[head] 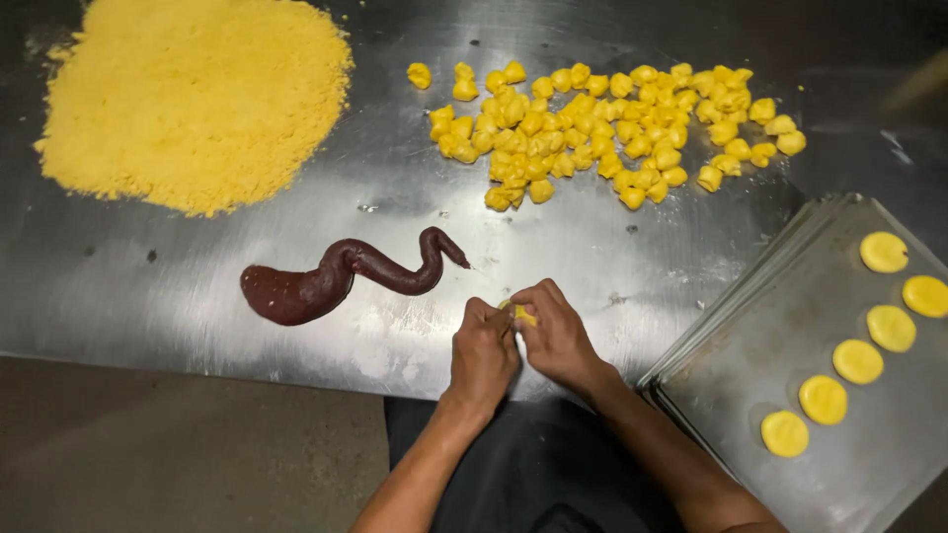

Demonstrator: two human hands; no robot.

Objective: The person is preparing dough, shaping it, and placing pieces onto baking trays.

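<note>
both hands meet at the near edge of the steel desk (592,257), the left hand (482,357) and right hand (555,341) pinched shut around one small yellow dough piece (520,314), just right of the dark brown paste rope (336,276). it looks like the shaping step, with six flat yellow discs (857,361) already on the baking tray (750,454) further right. beyond the rope lie the heap of dough lumps (592,128) and a yellow crumb pile (193,99); the piece needs pressing flat.

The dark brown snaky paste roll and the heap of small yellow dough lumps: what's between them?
Only bare shiny steel table, seen in the head view.
</note>
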